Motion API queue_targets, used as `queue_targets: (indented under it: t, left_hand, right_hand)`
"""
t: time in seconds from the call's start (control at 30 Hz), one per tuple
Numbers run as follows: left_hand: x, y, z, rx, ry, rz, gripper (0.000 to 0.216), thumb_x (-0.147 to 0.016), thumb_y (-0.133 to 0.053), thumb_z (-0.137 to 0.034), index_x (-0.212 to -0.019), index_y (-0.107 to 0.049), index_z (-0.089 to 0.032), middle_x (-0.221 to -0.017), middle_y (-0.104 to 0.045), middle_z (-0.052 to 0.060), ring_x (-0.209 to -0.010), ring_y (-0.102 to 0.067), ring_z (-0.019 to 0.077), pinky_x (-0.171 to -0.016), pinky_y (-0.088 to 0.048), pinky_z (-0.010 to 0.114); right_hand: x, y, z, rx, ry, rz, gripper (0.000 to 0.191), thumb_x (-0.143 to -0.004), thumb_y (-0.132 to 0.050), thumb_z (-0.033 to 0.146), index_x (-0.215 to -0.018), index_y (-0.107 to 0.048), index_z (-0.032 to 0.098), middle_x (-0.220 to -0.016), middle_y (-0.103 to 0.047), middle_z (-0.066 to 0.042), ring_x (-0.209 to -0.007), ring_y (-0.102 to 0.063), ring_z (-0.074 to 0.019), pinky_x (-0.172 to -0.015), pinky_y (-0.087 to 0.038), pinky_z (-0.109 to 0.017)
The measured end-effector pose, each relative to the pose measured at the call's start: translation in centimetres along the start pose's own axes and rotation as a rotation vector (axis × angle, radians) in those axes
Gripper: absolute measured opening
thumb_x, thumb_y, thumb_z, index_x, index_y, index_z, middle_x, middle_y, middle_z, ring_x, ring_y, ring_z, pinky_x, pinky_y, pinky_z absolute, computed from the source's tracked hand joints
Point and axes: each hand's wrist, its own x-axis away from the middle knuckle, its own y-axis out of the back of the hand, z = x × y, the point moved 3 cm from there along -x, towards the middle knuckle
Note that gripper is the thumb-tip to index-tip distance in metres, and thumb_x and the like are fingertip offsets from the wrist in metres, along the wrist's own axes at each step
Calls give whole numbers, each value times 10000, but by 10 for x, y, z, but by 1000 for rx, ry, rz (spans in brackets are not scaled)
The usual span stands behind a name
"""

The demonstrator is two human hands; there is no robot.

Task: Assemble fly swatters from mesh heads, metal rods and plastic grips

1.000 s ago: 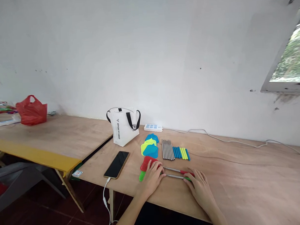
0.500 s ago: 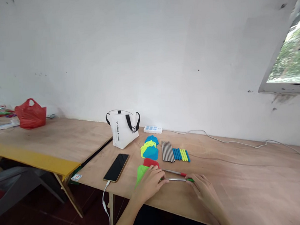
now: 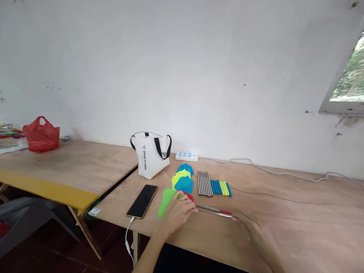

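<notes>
My left hand (image 3: 179, 211) is closed at the edge of a green fly swatter head (image 3: 165, 202), its fingers curled over the swatter's near part. Partly behind the hand lies a red fly swatter, its head (image 3: 189, 196) showing beyond my knuckles and its red grip (image 3: 225, 212) pointing right. A second thin silver rod (image 3: 217, 213) runs beside it, and no green grip shows at its right end. Just right of that rod end, my right hand (image 3: 249, 227) is smeared by motion, so its fingers and anything in them cannot be made out.
Blue and yellow swatter heads (image 3: 183, 185) lie behind, beside several grey rods (image 3: 205, 183) and blue and yellow grips (image 3: 221, 187). A phone (image 3: 142, 201) on a cable, a white bag (image 3: 151, 157) and a power strip (image 3: 186, 156) are also on the table.
The green head has shifted left and turned with my left hand. My right hand has come off the grips, moved slightly right and blurred; the green grip formerly under it is out of sight.
</notes>
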Motion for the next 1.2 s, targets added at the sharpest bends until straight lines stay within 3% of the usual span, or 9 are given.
queue_targets:
  t: [0.13, 0.27, 0.53, 0.7, 0.8, 0.97, 1.2]
  left_hand:
    - [11, 21, 33, -54, 70, -64, 255, -1059, -516, -328, -883, -671, -227, -977, -675, 5, -984, -576, 198, -1057, -361, 424]
    - [14, 27, 40, -61, 121, -75, 253, -1051, -535, -346, -870, -675, -236, -978, -671, -9, -1040, -580, 190, -1136, -327, 446]
    - [4, 19, 23, -10, 86, -71, 267, -1068, -500, -325, -896, -689, -246, -899, -727, -37, -929, -622, 165, -1152, -343, 442]
    - [-13, -26, -26, 0, -63, -30, 305, -1064, -495, -252, -809, -658, -209, -776, -704, -22, -771, -616, 153, -1090, -395, 387]
    - [-14, -48, -47, 26, -88, -16, 318, -1066, -485, -249, -788, -631, -200, -757, -693, -5, -744, -621, 164, -987, -440, 370]
    - [-7, -62, -43, 71, -46, 25, 307, -1073, -484, -288, -818, -631, -202, -770, -689, -4, -755, -625, 175, -927, -448, 367]
    - [-5, -63, -36, 95, 12, 53, 278, -1055, -520, -304, -814, -616, -204, -800, -680, 0, -825, -618, 190, -942, -448, 376]
  right_hand:
    - [22, 21, -67, 8, -198, 0, 470, -1001, -374, 533, -906, -777, 309, -976, -792, -56, -892, -732, -251, -775, -537, -370]
    - [30, 26, -86, -74, -312, 55, 520, -959, -374, 626, -803, -755, 308, -936, -781, -63, -913, -719, -273, -802, -523, -397]
    - [18, 31, -57, -234, -341, 95, 561, -957, -385, 663, -671, -684, 284, -697, -704, -35, -691, -665, -223, -700, -524, -337]
    - [-2, 16, -4, -237, -273, 131, 527, -989, -385, 600, -815, -767, 280, -873, -778, -59, -928, -722, -268, -807, -568, -359]
    - [-10, 1, 27, -190, -173, 187, 489, -1029, -348, 494, -942, -785, 295, -920, -787, -63, -887, -737, -249, -750, -564, -334]
    - [-9, -16, 43, -105, -128, 193, 417, -1044, -366, 409, -1007, -769, 310, -1037, -789, -53, -929, -750, -245, -735, -553, -316]
    - [-6, -27, 47, -160, -163, 181, 393, -1053, -378, 468, -1012, -734, 307, -1038, -780, -24, -894, -745, -218, -747, -551, -315]
